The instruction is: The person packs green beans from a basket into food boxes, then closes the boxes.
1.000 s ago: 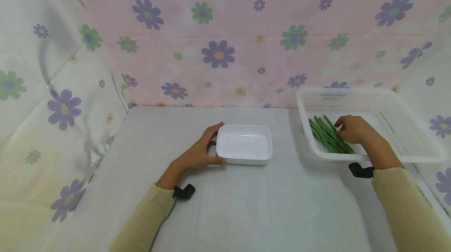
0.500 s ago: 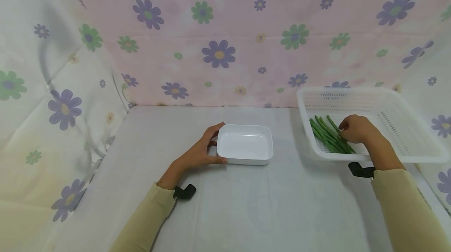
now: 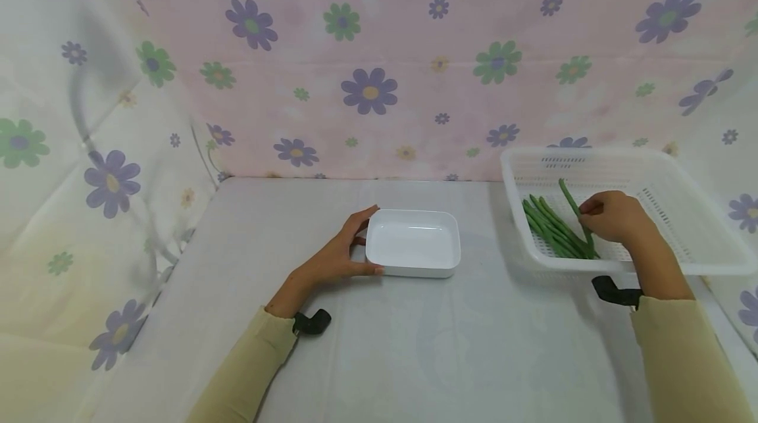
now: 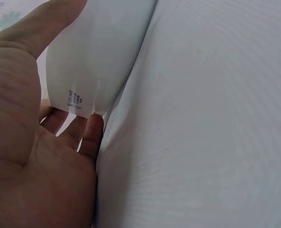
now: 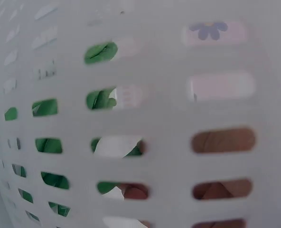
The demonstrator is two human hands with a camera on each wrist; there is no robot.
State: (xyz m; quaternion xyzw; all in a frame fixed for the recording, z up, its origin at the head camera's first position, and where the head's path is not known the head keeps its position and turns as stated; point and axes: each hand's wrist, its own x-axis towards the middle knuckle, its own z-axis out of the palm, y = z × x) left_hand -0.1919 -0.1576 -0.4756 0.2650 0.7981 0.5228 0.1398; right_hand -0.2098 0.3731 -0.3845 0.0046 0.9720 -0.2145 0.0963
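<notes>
A small white rectangular dish (image 3: 412, 242) stands on the white-covered table. My left hand (image 3: 339, 255) grips its left end, thumb along the near side and fingers around the far corner. Small dark print shows on the dish's wall (image 4: 95, 57) in the left wrist view. At the right, my right hand (image 3: 616, 218) is inside a white slotted basket (image 3: 681, 212) and pinches one green bean (image 3: 570, 198), its far end raised. Several more green beans (image 3: 547, 225) lie beside it in the basket. The basket wall (image 5: 164, 118) mostly hides the right hand in the right wrist view.
Pink and white flowered cloth (image 3: 403, 35) hangs behind the table and along both sides. The white table cover (image 3: 414, 344) stretches in front of the dish and between it and the basket. A black wrist mount (image 3: 616, 291) sits below the basket's near rim.
My right hand has shifted slightly right, drawing one green bean away from the others, with its far end now higher. The left hand and dish stay as they were.
</notes>
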